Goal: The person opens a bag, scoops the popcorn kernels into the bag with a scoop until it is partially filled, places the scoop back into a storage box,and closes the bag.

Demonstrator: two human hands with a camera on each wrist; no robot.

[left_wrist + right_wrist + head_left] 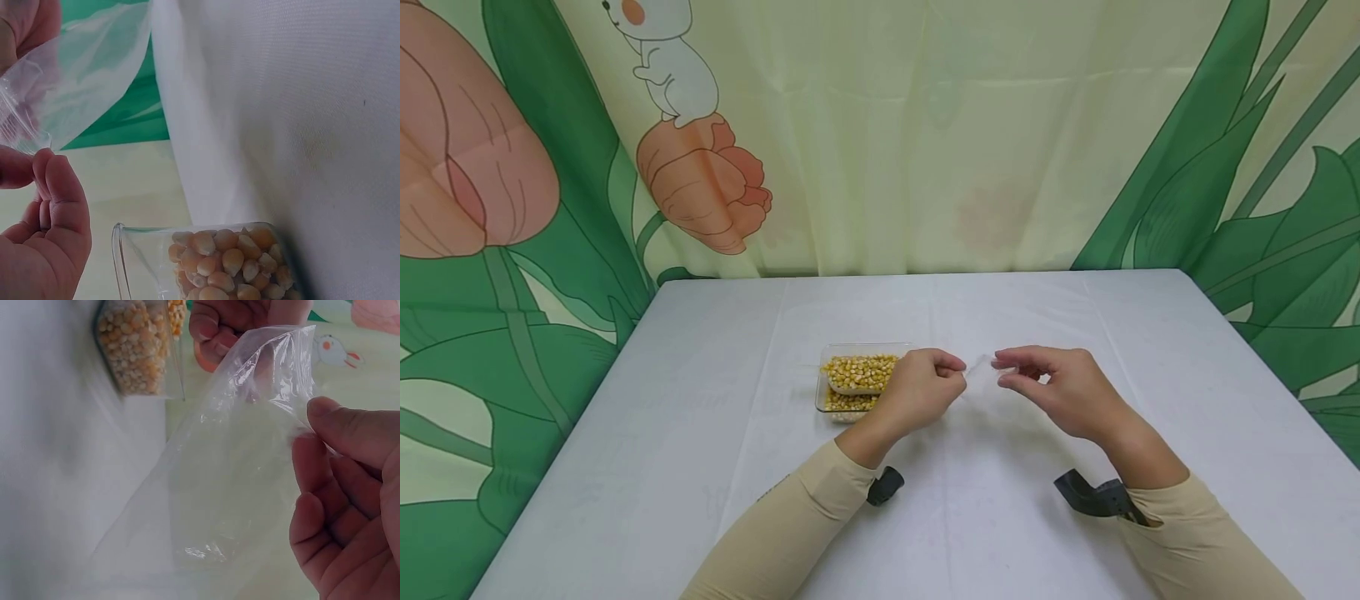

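A clear plastic zip bag (206, 469) is stretched between my two hands, its ribbed zip edge at the top in the right wrist view. My left hand (921, 387) pinches one end of that edge between thumb and fingers. At the other end, my right hand (1067, 390) pinches the bag with thumb and forefinger, its other fingers curled. The bag body hangs flat and thin below the edge, with no contents visible. Close beside my left hand stands a clear container of corn kernels (222, 265), partly hidden behind that hand in the head view.
Two clear containers are stacked left of the middle: an upper one with yellow kernels (859, 373) sits over a lower one (822, 400), also holding kernels. A white cloth covers the table (700, 467). A printed curtain (880, 150) hangs along its back edge.
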